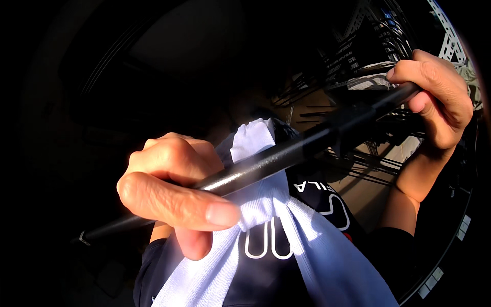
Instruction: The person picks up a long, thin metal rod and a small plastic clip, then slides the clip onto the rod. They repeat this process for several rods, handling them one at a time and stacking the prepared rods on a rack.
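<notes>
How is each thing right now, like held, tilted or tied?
Black pole: held in both hands, slanting up to the right.
Left hand: closed around the pole.
Right hand: closed around the pole's higher part.
Pale lavender cloth: bunched, apparently knotted.
Dark shirt: worn.

On the dark shirt there is a short row of small white letters, near the pale cloth. Below it stand large white outlined characters with rounded ends, which this cloth partly covers. One tiny white mark at the lower left is too small for reading.
</notes>
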### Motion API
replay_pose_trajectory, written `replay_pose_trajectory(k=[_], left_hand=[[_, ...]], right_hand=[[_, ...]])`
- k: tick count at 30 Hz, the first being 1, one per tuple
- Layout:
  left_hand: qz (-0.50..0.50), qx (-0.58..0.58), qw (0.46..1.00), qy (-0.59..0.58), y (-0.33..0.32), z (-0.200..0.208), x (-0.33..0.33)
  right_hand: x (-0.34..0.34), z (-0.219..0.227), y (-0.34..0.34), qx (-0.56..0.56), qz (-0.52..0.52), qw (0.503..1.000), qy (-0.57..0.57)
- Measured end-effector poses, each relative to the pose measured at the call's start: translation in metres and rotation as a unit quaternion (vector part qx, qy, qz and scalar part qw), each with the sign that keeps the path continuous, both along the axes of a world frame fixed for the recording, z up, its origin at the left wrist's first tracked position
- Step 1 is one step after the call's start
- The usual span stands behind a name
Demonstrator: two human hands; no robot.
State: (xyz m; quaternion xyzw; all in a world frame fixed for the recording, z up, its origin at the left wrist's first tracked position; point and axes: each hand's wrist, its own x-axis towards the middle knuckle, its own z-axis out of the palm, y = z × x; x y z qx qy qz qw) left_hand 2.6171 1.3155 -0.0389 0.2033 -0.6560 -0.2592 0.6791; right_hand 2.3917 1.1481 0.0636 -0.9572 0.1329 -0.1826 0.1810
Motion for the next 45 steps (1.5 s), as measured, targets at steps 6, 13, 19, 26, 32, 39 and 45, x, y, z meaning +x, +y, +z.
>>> replay_pose_trajectory(k=[6, 13, 19, 26, 32, 39, 45], left_hand=[[-0.040, 0.004, 0.998, 0.052, 0.008, 0.000, 0.009], [-0.121, 0.022, 0.992, 0.007, -0.076, 0.081, 0.043], [-0.215, 0.170, 0.961, 0.039, -0.111, 0.075, 0.021], [-0.435, 0.362, 0.824, 0.035, -0.151, 0.037, -0.029], [-0.520, 0.391, 0.759, -0.019, -0.156, 0.008, -0.112], [-0.529, 0.437, 0.727, -0.003, -0.200, -0.029, -0.212], [-0.510, 0.435, 0.742, 0.014, -0.245, -0.031, -0.275]], right_hand=[[0.009, -0.006, 0.019, -0.069, -0.046, 0.995, -0.061], [0.015, 0.071, -0.041, 0.039, -0.019, 0.999, -0.020], [-0.029, 0.058, -0.009, 0.093, -0.170, 0.981, 0.032], [-0.090, 0.022, 0.054, 0.183, -0.396, 0.900, 0.025], [-0.169, -0.006, 0.090, 0.211, -0.449, 0.868, 0.019], [-0.254, -0.060, 0.081, 0.195, -0.540, 0.816, -0.065], [-0.305, -0.088, 0.043, 0.054, -0.641, 0.764, -0.046]])
